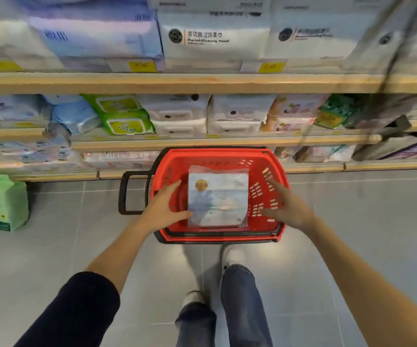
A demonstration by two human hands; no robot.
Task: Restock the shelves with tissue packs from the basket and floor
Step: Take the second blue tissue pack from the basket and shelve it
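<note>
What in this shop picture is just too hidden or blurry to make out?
Head view, the only one:
- Red basket: its floor is covered by the tissue pack, so any packs beneath are hidden.
- Left hand and right hand: spread open; contact with the pack is unclear.
- Green pack on the floor: cut off by the left edge.
- Yellow price tags: blurred, unreadable.

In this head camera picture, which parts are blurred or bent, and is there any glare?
Head view: the upper shelves are smeared by motion blur and bow from the wide lens; the tissue pack in the red basket is soft; its wrap shows faint sheen; lighting is even, with soft shadows on the floor.
</note>
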